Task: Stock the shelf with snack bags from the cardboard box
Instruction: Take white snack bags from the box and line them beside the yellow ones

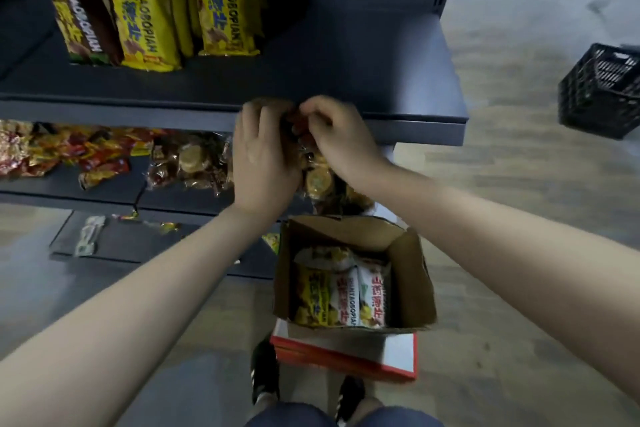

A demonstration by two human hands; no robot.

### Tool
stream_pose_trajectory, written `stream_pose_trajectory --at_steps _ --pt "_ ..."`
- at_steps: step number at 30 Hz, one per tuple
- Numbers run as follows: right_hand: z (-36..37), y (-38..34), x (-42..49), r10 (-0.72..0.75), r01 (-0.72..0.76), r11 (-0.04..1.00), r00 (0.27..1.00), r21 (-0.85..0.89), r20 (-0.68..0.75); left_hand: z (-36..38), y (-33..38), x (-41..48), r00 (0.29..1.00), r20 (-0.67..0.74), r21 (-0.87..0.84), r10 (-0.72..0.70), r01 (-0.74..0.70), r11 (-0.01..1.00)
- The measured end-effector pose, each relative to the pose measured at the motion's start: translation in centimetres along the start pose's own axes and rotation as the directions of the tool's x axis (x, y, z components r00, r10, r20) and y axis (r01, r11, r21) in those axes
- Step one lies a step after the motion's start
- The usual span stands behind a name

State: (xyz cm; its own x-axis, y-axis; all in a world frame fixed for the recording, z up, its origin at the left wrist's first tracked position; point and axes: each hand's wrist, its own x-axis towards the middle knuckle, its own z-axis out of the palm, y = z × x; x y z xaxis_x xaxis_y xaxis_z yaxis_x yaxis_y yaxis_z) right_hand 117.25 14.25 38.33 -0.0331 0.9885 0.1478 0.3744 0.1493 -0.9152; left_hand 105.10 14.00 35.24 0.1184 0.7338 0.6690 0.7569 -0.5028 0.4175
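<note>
I saw the dark grey sheet-metal shelf (346,80), flat and hard-edged; below it sat the open brown cardboard box (412,274), stiff-walled, glossy packets upright inside; the clear crinkly plastic bag of round biscuits (320,180) hung at the shelf's front lip, above the box; I judged it light, slippery, its contents brittle, best taken by the top seam; the left hand (263,156) and right hand (339,142) both gripped its upper end.

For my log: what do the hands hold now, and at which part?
Left hand and right hand both grip a clear snack bag at its top end; the rest hangs below.
</note>
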Motion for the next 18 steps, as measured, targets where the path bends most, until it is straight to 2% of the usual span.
stream_pose_trajectory --at_steps 3,5,6,8,11,13,15,16,18 --pt "-0.2 3.4 -4.6 0.049 -0.048 0.999 0.995 -0.014 0.087 0.9 2.0 -4.9 0.997 0.074 -0.084 -0.038 0.044 0.996" --pt "-0.2 6.5 -6.9 0.146 -0.135 0.988 0.978 -0.081 0.149 1.9 2.4 -8.2 0.972 0.211 -0.084 -0.106 0.126 0.988" --pt "-0.3 8.0 -7.9 0.216 -0.196 0.973 0.958 -0.120 0.188 2.5 2.2 -9.6 0.934 0.325 -0.034 -0.149 0.169 0.985" --pt "-0.3 11.1 -9.6 0.389 -0.338 0.916 0.880 -0.216 0.273 3.8 1.3 -12.4 0.775 0.558 0.164 -0.298 0.249 0.954" --pt "0.4 15.9 -11.3 0.630 -0.528 0.771 0.713 -0.356 0.307 5.9 -0.3 -14.8 0.441 0.750 0.309 -0.493 0.426 0.850" --pt "0.7 18.5 -11.9 0.760 -0.624 0.647 0.569 -0.438 0.314 7.4 -1.2 -16.0 0.259 0.809 0.327 -0.527 0.547 0.771" --pt "1.1 20.6 -12.5 0.835 -0.668 0.550 0.446 -0.501 0.323 9.0 -1.8 -17.1 0.094 0.823 0.402 -0.560 0.599 0.692" --pt "1.3 21.6 -12.7 0.858 -0.685 0.513 0.395 -0.517 0.328 9.7 -1.9 -17.4 0.024 0.816 0.443 -0.578 0.615 0.652" --pt "2.1 23.4 -12.8 0.882 -0.707 0.468 0.335 -0.530 0.332 11.4 -2.6 -18.3 -0.062 0.793 0.505 -0.606 0.623 0.597"
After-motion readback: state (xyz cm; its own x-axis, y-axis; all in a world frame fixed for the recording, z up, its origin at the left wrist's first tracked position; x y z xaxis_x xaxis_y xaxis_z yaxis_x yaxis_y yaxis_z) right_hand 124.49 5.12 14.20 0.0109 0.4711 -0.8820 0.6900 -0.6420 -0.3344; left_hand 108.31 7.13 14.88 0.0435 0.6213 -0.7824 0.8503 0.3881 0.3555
